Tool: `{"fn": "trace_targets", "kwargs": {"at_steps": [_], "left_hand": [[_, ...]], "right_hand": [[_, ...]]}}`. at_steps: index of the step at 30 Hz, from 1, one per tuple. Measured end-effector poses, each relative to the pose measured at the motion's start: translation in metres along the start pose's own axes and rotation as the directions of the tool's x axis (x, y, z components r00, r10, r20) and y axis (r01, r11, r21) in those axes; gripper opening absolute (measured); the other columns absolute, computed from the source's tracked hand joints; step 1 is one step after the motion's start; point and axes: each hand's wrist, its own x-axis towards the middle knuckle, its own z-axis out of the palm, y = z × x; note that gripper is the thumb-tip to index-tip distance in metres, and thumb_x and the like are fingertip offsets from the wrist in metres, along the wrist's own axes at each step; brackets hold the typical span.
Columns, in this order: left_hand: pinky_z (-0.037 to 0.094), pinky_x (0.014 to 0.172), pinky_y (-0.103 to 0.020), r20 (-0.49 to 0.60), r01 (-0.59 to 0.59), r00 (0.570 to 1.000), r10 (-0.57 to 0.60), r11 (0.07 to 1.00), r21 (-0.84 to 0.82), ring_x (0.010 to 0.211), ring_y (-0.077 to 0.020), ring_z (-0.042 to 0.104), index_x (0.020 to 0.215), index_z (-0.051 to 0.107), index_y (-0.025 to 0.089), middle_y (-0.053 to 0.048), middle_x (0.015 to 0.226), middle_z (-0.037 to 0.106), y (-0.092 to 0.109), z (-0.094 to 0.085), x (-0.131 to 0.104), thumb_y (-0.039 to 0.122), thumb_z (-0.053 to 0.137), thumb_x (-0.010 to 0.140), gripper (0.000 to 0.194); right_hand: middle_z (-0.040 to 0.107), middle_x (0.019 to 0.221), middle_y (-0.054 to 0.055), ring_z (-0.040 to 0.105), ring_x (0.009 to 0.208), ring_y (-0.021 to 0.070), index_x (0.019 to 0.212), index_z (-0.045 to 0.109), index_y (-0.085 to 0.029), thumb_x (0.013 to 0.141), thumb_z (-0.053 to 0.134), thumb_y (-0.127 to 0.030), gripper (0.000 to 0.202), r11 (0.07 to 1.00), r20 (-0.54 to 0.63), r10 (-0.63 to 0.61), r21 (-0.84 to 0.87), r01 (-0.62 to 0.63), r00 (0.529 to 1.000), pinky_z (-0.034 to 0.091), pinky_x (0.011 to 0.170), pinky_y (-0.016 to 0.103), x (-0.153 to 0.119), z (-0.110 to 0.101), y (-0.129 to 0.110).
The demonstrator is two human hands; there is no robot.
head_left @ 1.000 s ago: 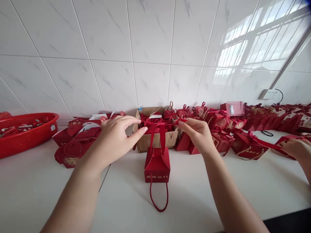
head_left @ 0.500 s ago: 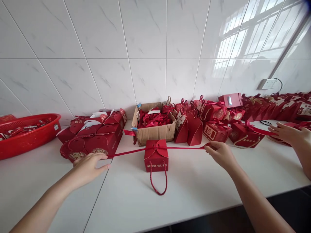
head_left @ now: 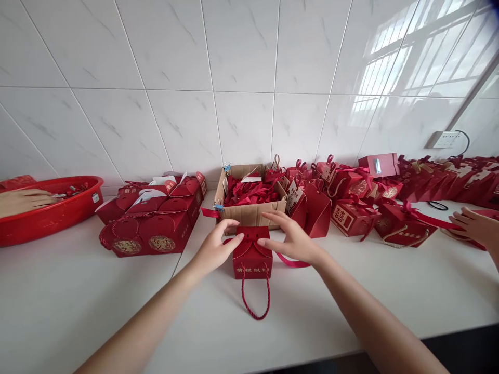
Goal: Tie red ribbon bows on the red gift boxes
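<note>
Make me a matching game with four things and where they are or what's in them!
Things:
1. Rope handle
2. Cardboard carton
3. Red basin
4. White socket

Places and states:
A. Up on the tiled wall
B. Far left, with someone else's hand reaching in
C. Looped on the table in front of the small gift box
D. Holding lots of red ribbons

Right pairs: 1-C, 2-D, 3-B, 4-A

Left hand (head_left: pixel 213 249), right hand (head_left: pixel 294 240) bare; 2 forearms (head_left: pixel 358 306) bare, slim; fingers (head_left: pixel 228 224) slender, perhaps short-nailed.
</note>
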Motion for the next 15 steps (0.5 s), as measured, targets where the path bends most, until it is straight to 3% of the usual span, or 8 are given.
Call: {"fn": "trace_targets", "kwargs": {"at_steps": [2, 5, 11, 15], "left_hand": [[0.039, 0.101, -0.037, -0.014, 0.08, 0.996, -0.084, 0.981, -0.178, 0.123, -0.0258, 0.049, 0.108, 0.055, 0.022, -0.008, 0.124, 0.057, -0.004, 0.013, 0.003, 0.04, 0.057, 0.08, 0.032], [0.042, 0.099, -0.037, 0.003, 0.086, 0.996, -0.09, 0.943, -0.322, 0.122, -0.0255, 0.049, 0.11, 0.054, 0.023, -0.007, 0.122, 0.058, -0.013, 0.023, -0.004, 0.035, 0.06, 0.08, 0.033], [0.049, 0.088, -0.035, 0.024, 0.072, 0.997, -0.068, 0.907, -0.414, 0.111, -0.0247, 0.056, 0.114, 0.05, 0.023, -0.006, 0.117, 0.06, -0.02, 0.031, -0.017, 0.037, 0.06, 0.082, 0.037], [0.047, 0.091, -0.035, -0.004, 0.054, 0.998, -0.061, 0.913, -0.404, 0.115, -0.0243, 0.053, 0.116, 0.048, 0.023, -0.007, 0.121, 0.057, -0.019, 0.035, -0.018, 0.037, 0.06, 0.082, 0.038]], "right_hand": [[0.038, 0.145, 0.013, 0.037, 0.133, 0.0281, 0.14, 0.04, -0.02, 0.074, 0.069, -0.052, 0.079, 0.994, 0.077, 0.07, 0.084, -0.076, 0.995, 0.036, 0.109, 0.043, 0.0, 0.013, 0.007], [0.029, 0.15, 0.012, 0.028, 0.139, 0.0274, 0.143, 0.036, -0.02, 0.073, 0.071, -0.049, 0.083, 0.977, 0.131, 0.118, 0.161, -0.138, 0.984, 0.03, 0.113, 0.043, -0.008, 0.024, 0.016], [0.046, 0.136, 0.01, 0.046, 0.126, 0.025, 0.131, 0.049, -0.025, 0.078, 0.069, -0.038, 0.059, 0.964, 0.032, 0.07, 0.254, -0.076, 0.997, 0.042, 0.104, 0.04, -0.018, 0.034, 0.019], [0.043, 0.14, 0.01, 0.032, 0.136, 0.0271, 0.132, 0.048, -0.026, 0.078, 0.069, -0.041, 0.059, 0.972, 0.033, 0.029, 0.231, -0.036, 0.999, 0.033, 0.11, 0.044, -0.018, 0.036, 0.02]]}}
